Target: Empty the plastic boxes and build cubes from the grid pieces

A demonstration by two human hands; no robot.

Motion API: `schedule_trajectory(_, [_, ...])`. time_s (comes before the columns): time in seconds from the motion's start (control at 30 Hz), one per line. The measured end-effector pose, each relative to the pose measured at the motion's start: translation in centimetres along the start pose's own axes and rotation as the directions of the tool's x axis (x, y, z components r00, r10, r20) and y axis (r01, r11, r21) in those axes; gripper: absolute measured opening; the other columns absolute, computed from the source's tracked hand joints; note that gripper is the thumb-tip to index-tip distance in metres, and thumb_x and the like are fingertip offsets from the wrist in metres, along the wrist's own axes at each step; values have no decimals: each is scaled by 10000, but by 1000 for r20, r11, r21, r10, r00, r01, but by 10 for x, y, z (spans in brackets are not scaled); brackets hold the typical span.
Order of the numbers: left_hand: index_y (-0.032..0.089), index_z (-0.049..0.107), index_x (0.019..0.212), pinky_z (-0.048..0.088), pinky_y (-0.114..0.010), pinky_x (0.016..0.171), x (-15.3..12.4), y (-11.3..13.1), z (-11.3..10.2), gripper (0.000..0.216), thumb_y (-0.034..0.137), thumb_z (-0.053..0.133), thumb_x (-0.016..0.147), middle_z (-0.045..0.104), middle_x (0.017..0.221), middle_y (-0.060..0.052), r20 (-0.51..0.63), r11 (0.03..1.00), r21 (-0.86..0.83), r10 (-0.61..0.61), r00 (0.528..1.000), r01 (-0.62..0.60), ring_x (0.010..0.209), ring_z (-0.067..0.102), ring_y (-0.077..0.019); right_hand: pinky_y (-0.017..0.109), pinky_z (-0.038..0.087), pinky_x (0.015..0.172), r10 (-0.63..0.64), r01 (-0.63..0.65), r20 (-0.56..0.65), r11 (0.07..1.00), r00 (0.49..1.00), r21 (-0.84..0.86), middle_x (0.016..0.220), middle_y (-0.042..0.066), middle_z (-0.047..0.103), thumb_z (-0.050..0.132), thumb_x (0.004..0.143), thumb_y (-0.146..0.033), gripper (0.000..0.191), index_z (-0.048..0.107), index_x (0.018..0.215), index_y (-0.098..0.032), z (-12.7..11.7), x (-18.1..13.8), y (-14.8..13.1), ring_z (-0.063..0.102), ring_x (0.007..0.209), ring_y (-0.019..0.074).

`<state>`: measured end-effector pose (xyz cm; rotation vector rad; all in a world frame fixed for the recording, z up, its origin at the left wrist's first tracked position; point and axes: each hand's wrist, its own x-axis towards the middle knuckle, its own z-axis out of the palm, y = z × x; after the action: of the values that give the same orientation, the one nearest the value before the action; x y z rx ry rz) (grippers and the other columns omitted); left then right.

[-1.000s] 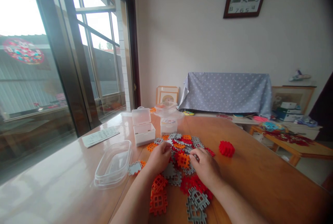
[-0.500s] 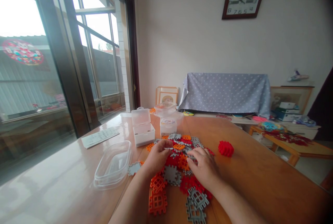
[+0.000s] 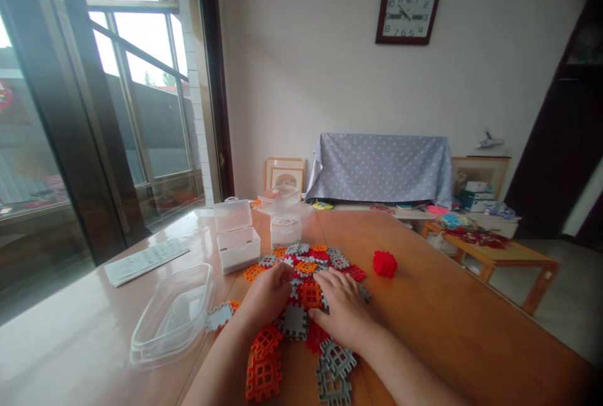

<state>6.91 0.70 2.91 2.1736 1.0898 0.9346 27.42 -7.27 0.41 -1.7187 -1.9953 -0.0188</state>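
Many toy pieces (image 3: 294, 321) heaped on the table (image 3: 452, 330) in the head view, beneath and between left hand (image 3: 268, 293) and right hand (image 3: 343, 307). Looks like a picking-through step; next move probably calls for a fingertip pinch on one edge. On the left, fingers curled in at the heap, with any grip impossible to tell. On the right, fingers spread, palm down over the heap. Orange piece (image 3: 311, 296) between both, just beside the right thumb; red clump (image 3: 385, 264) apart, farther right

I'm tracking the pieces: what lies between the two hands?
In the head view, an orange windowed piece and a gray piece, among others, lie between the left hand and the right hand.
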Motion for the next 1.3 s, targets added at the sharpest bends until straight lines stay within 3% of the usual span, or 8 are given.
schedule_trajectory(0.17, [232,612,881,367,-230,662,-1,-1,2,221,106,500,738,668,823,13,40,996,88,1,999,-5,754,577,-153,497,290,1153,-5,9,-87,999,996,35,1338,66,638,724,750,-260,463,638,1205,-269,0,2,-2,475,1324,321])
schedule_trajectory(0.4, [228,632,888,361,-236,648,-3,0,3,244,96,511,722,681,835,-2,48,989,148,-11,999,4,763,592,-163,360,448,893,33,-11,-181,993,983,119,945,21,695,653,798,-176,150,616,926,-245,0,7,6,608,964,241])
schedule_trajectory(0.63, [265,674,1134,422,-258,794,-4,5,8,447,123,563,725,721,1073,-23,92,992,116,42,995,-52,952,627,-202,315,438,800,60,-1,-223,967,973,255,874,10,662,607,818,-176,81,597,870,-236,0,6,8,600,863,209])
schedule_trajectory(0.8, [225,696,865,381,-257,689,-3,7,10,199,145,546,761,691,841,-7,96,994,92,53,994,-62,787,588,-171,300,446,765,105,-3,-225,911,969,411,863,1,664,586,870,-246,17,578,883,-238,-2,4,3,613,830,196])
schedule_trajectory(0.9, [202,654,813,341,-246,616,0,7,10,113,175,553,768,621,720,12,29,998,-58,-28,999,30,679,527,-144,295,468,740,182,-16,-258,844,949,537,832,-3,661,558,905,-302,66,566,900,-236,-2,6,8,620,787,188])
schedule_trajectory(1.0, [190,621,814,329,-237,584,3,10,10,80,250,606,763,576,671,31,8,928,-353,-126,992,121,608,471,-121,301,495,736,213,-18,-256,799,943,600,841,7,679,548,913,-332,108,588,916,-231,-1,9,15,639,791,193])
schedule_trajectory(1.13, [181,611,808,367,-231,625,3,22,10,199,308,715,694,638,727,9,56,734,-654,-197,979,185,635,517,-116,364,500,906,212,-14,-346,868,914,496,1037,55,716,605,885,-361,199,656,1030,-234,-1,9,20,655,1000,237])
schedule_trajectory(1.3, [182,598,805,379,-221,629,-1,33,17,217,294,747,692,678,742,-8,136,602,-755,-241,961,258,657,566,-119,376,514,916,128,42,-396,918,909,394,1055,60,717,632,882,-394,225,668,1046,-245,-4,7,15,650,1031,247])
